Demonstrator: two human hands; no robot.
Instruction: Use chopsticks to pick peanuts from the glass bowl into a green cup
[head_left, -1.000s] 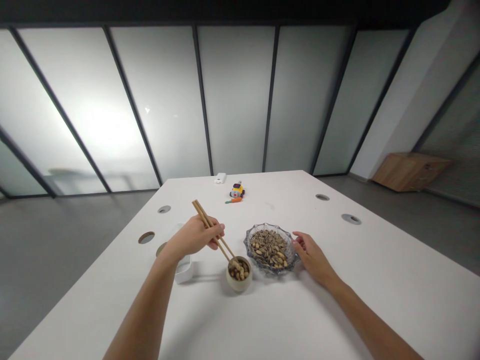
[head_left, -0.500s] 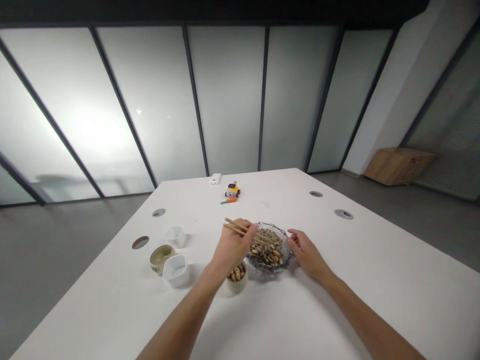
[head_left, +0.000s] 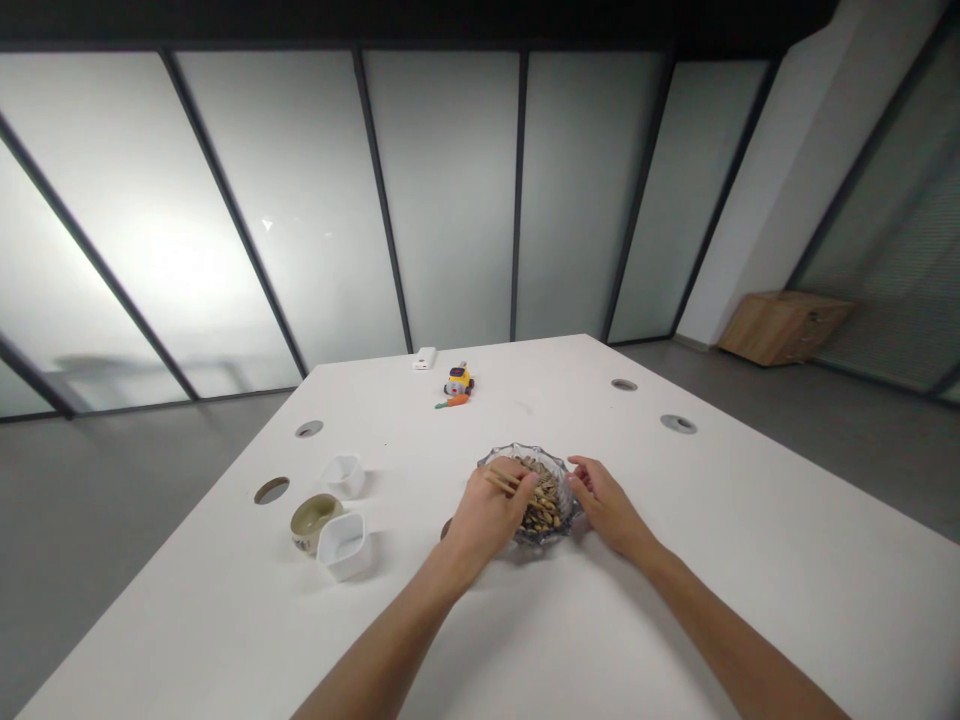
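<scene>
My left hand (head_left: 489,512) is closed round a pair of wooden chopsticks (head_left: 502,480). It hovers over the left side of a clear glass bowl (head_left: 556,462) with a scalloped rim. Striped sunflower seeds (head_left: 545,508) fill the bowl; the chopstick tips are hard to make out among them. At the bowl's right rim, my right hand (head_left: 613,510) has its thumb and fingers curled against the glass, steadying it. Only the dark edge of a small cup (head_left: 445,528) shows behind my left wrist; its contents are hidden.
Left on the white table (head_left: 247,620) stand a greenish ceramic bowl (head_left: 303,540) and two white plastic cups, one near (head_left: 345,560) and one farther (head_left: 343,478). A toy vehicle (head_left: 458,380), a toy carrot (head_left: 454,401) and a white device (head_left: 424,358) lie farther back. Round holes pierce the tabletop.
My left hand has moved right and slightly down with the chopsticks, farther over the seeds. Its wrist now covers most of the small cup of peanuts. The right hand stays at the rim.
</scene>
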